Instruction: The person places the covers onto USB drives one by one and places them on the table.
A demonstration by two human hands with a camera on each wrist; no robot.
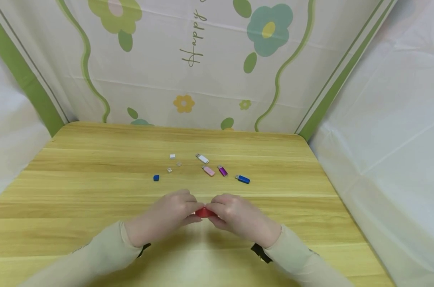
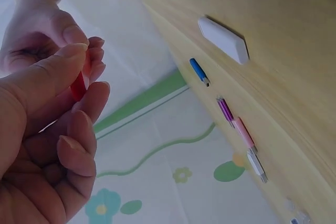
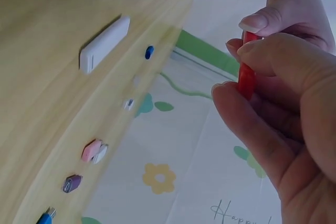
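Observation:
Between both hands is a red USB stick (image 1: 204, 212), slim and glossy, largely covered by fingers. My left hand (image 1: 172, 213) pinches one end with thumb and fingers, clearly seen in the left wrist view. The other end is pinched by my right hand (image 1: 235, 217), its thumb and index finger against the red side in the right wrist view. The fingertips of the two hands almost meet over it, held above the table in front of the body. Any seam or metal plug on the red stick is hidden.
Beyond the hands lie uncapped USB sticks: white (image 1: 203, 159), pink (image 1: 208, 171), purple (image 1: 222, 171) and blue (image 1: 243, 179). Left of them are a blue cap (image 1: 156, 177), a white cap (image 1: 172, 156) and small clear pieces (image 1: 169, 170). Both wrist views show a white block (image 2: 223, 40).

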